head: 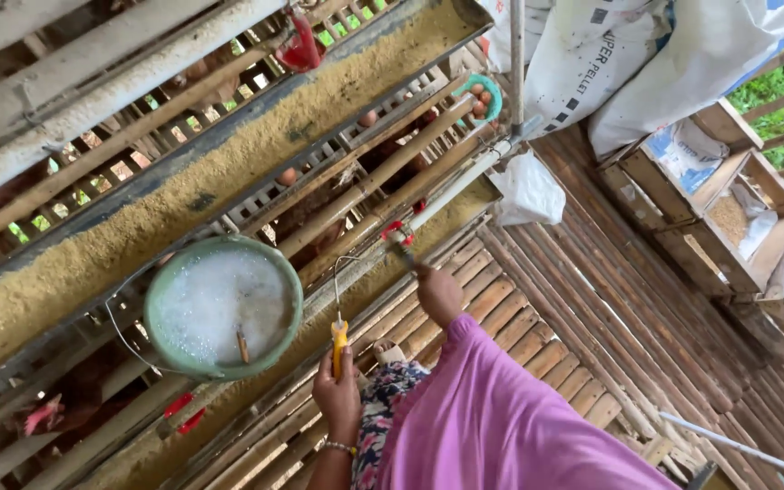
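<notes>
Now cleaning: my left hand point(338, 392) grips the yellow brush handle point(339, 343); my right hand point(437, 292) closes on the red drinker point(396, 233). Next, careful scrubbing near the soapy bucket point(223, 307).

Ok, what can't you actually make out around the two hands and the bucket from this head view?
- Right hand: what it grips near the red drinker is blurred; the hand covers it.
- Left hand: its grip hides the bottom of the yellow handle.
- Green bucket: foam hides what lies beneath.
- Stick in the foam: too small to identify.
- Hens behind the cage bars: mostly hidden.
</notes>
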